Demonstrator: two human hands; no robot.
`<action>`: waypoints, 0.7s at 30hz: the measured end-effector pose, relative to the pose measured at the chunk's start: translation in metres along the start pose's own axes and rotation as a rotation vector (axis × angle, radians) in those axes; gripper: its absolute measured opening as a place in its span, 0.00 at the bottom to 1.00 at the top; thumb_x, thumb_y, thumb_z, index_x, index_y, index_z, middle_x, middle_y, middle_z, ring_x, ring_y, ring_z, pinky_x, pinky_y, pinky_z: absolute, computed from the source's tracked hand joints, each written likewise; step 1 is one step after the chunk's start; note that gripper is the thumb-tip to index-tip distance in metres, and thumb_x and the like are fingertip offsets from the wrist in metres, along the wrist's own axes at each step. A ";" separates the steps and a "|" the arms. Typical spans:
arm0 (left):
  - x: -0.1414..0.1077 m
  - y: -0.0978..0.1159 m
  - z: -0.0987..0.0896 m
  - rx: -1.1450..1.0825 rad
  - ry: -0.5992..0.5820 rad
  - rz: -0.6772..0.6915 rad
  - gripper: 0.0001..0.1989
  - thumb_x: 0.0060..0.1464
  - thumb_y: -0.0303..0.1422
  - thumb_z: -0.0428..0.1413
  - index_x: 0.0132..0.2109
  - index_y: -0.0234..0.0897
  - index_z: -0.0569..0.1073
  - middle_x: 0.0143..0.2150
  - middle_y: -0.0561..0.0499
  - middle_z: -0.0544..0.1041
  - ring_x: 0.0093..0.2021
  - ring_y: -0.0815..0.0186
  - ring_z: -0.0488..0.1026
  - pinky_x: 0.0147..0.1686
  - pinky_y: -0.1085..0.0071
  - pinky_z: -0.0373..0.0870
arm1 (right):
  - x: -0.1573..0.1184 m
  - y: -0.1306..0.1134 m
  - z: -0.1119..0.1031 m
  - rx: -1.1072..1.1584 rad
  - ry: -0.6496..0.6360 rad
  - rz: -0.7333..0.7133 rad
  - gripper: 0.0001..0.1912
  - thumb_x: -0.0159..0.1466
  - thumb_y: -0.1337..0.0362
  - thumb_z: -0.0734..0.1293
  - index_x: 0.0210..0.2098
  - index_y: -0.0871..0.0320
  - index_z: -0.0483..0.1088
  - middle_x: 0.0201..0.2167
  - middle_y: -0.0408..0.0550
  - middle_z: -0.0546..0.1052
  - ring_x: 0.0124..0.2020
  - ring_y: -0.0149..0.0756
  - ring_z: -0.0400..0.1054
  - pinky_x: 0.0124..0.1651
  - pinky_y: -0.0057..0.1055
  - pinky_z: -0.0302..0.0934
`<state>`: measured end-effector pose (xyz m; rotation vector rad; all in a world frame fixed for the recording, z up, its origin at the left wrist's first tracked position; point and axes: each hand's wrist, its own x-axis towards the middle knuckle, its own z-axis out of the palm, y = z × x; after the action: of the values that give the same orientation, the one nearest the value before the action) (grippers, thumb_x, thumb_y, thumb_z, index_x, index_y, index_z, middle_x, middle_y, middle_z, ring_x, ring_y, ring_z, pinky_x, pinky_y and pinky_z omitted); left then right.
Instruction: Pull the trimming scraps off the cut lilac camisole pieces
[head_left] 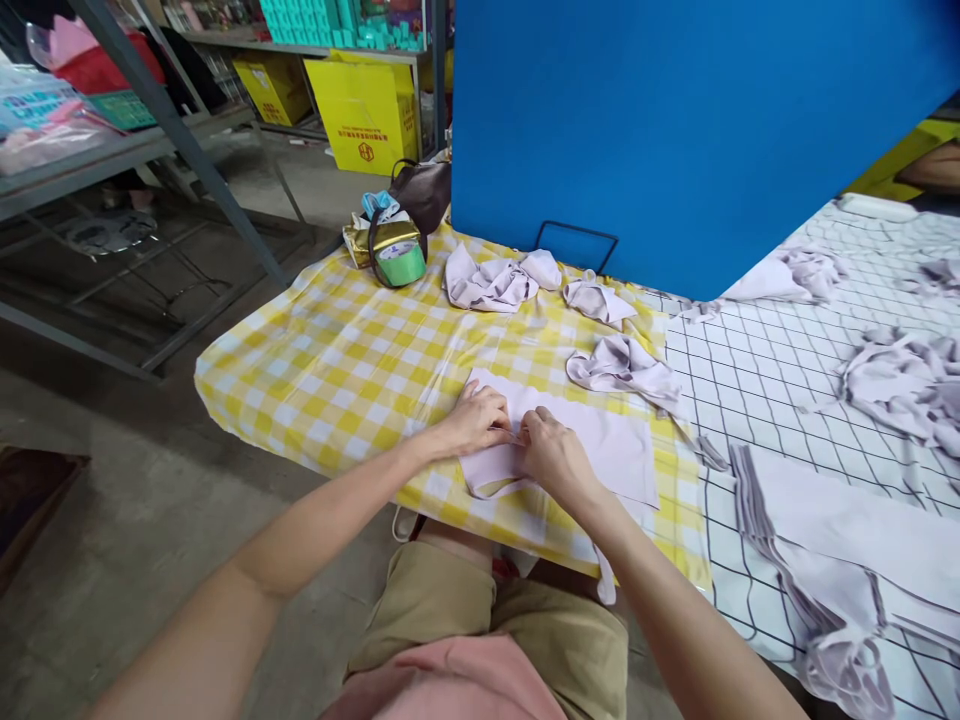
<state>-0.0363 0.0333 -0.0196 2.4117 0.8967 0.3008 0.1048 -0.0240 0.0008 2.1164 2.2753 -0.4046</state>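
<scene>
A flat pale lilac cloth piece (607, 450) lies on the yellow-and-white checked tablecloth (300, 370), in front of my body. My left hand (478, 418) rests at its left part, fingers bent and pinching the fabric. Close beside it, my right hand (551, 450) pinches the same cloth with curled fingers. The two hands nearly touch, with a small fold of fabric between them. A narrow strip of the fabric (604, 578) hangs over the table's front edge.
Crumpled lilac cloths (499, 280) lie behind the hands. A large blue board (637, 130) stands at the back. Green tape (403, 263) and a dark bag (424, 195) sit at the back left. Stacked lilac fabric (847, 500) lies on the grid-patterned cloth (720, 370) at right.
</scene>
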 end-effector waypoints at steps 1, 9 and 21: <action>0.000 0.000 0.000 -0.005 0.003 0.002 0.07 0.52 0.35 0.56 0.30 0.37 0.74 0.35 0.54 0.73 0.42 0.64 0.65 0.58 0.53 0.43 | 0.000 -0.001 0.000 -0.010 0.001 0.006 0.09 0.59 0.75 0.58 0.36 0.62 0.67 0.37 0.53 0.71 0.31 0.36 0.68 0.28 0.28 0.48; 0.001 -0.005 0.001 -0.009 -0.012 0.035 0.09 0.54 0.36 0.54 0.30 0.38 0.74 0.35 0.54 0.72 0.42 0.64 0.65 0.56 0.56 0.46 | 0.005 0.004 -0.006 0.032 -0.027 0.006 0.09 0.60 0.74 0.58 0.31 0.61 0.69 0.33 0.51 0.74 0.33 0.36 0.68 0.30 0.27 0.51; 0.002 -0.006 0.001 -0.019 0.006 0.077 0.08 0.53 0.35 0.55 0.29 0.38 0.75 0.34 0.54 0.72 0.43 0.64 0.65 0.56 0.58 0.45 | 0.002 -0.001 -0.001 0.038 0.017 -0.042 0.09 0.57 0.76 0.60 0.35 0.62 0.68 0.36 0.53 0.71 0.31 0.37 0.67 0.28 0.29 0.48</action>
<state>-0.0374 0.0379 -0.0233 2.4332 0.8014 0.3442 0.1037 -0.0224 0.0014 2.0998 2.3435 -0.4364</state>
